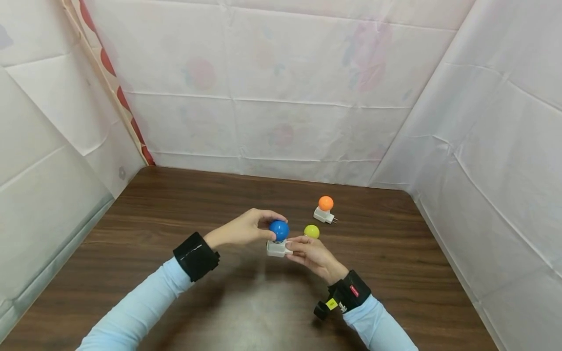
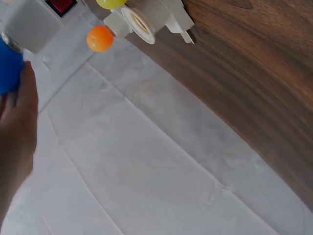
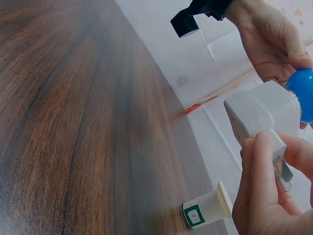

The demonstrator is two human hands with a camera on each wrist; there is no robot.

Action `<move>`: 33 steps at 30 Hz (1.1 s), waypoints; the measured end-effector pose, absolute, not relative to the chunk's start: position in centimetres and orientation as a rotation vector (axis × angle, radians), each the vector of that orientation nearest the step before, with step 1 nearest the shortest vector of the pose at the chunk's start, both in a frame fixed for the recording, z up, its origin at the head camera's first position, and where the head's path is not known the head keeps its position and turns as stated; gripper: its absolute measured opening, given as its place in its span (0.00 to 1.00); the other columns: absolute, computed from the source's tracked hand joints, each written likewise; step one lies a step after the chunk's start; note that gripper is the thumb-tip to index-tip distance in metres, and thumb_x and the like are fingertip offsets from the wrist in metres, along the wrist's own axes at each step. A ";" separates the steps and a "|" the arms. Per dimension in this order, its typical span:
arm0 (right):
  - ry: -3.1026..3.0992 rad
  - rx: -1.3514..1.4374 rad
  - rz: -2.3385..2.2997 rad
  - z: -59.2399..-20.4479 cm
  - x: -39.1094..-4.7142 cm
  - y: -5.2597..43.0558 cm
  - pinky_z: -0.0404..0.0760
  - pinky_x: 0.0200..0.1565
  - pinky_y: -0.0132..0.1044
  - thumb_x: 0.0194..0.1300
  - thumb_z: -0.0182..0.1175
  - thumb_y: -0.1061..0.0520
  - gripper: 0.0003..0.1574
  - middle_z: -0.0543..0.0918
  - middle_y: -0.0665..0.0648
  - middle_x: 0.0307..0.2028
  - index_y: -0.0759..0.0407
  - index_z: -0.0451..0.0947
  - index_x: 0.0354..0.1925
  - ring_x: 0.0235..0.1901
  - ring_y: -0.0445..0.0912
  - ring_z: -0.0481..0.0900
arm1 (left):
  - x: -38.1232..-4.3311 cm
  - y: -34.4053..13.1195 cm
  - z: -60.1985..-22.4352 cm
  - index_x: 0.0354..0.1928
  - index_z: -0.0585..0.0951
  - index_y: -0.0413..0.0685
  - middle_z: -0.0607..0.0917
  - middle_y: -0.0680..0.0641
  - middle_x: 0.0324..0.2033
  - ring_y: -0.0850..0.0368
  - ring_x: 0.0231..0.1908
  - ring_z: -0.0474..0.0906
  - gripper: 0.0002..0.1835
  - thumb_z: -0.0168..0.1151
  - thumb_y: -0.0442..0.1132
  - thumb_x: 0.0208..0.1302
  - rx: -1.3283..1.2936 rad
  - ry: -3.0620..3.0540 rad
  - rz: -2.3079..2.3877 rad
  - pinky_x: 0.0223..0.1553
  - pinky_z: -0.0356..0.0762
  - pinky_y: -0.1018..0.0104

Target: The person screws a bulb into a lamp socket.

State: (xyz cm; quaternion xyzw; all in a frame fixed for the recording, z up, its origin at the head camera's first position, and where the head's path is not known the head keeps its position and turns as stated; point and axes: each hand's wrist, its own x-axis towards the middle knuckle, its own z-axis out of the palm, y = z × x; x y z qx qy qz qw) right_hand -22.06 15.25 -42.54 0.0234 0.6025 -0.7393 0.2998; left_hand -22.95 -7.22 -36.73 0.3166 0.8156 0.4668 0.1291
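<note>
My left hand (image 1: 246, 228) holds a blue light bulb (image 1: 278, 230) between thumb and fingers. The bulb stands upright in the top of a white plug-in lamp socket (image 1: 275, 248), with its metal base showing at the joint. From the right, my right hand (image 1: 316, 257) pinches the plug end of that socket. Flat metal prongs (image 3: 282, 175) stick out between its fingers in the right wrist view. A red switch (image 2: 61, 4) shows on the socket in the left wrist view. Only part of the left hand appears there, at the left edge.
Behind the right hand is a yellow bulb (image 1: 311, 231), its lower part hidden. Farther back, an orange bulb (image 1: 326, 203) sits in another white plug-in socket (image 1: 322, 215). A flanged white holder with a green label (image 3: 194, 216) stands on the brown table (image 1: 197, 195). White cloth walls surround the table.
</note>
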 end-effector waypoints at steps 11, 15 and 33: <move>1.582 0.060 -1.957 -42.5 -22.0 15.2 0.81 0.43 0.33 0.62 0.58 0.63 0.08 0.81 0.52 0.34 0.62 0.76 0.41 0.34 0.41 0.81 | -23.4 -7.5 -36.9 0.59 0.71 0.44 0.75 0.45 0.56 0.50 0.53 0.72 0.24 0.61 0.36 0.60 0.991 2.283 1.341 0.57 0.71 0.54; 1.592 0.067 -1.953 -42.5 -22.1 15.4 0.81 0.43 0.33 0.62 0.58 0.62 0.10 0.81 0.52 0.35 0.63 0.76 0.42 0.35 0.41 0.81 | -23.6 -7.4 -37.0 0.59 0.71 0.45 0.74 0.45 0.56 0.50 0.53 0.72 0.24 0.61 0.35 0.60 0.998 2.287 1.343 0.57 0.70 0.55; 1.584 0.063 -1.983 -42.5 -22.0 15.5 0.81 0.43 0.33 0.61 0.58 0.61 0.10 0.80 0.52 0.35 0.62 0.76 0.42 0.35 0.41 0.79 | -20.5 -5.0 -37.0 0.54 0.74 0.42 0.78 0.46 0.50 0.50 0.50 0.76 0.32 0.72 0.46 0.47 0.711 2.678 1.533 0.51 0.76 0.55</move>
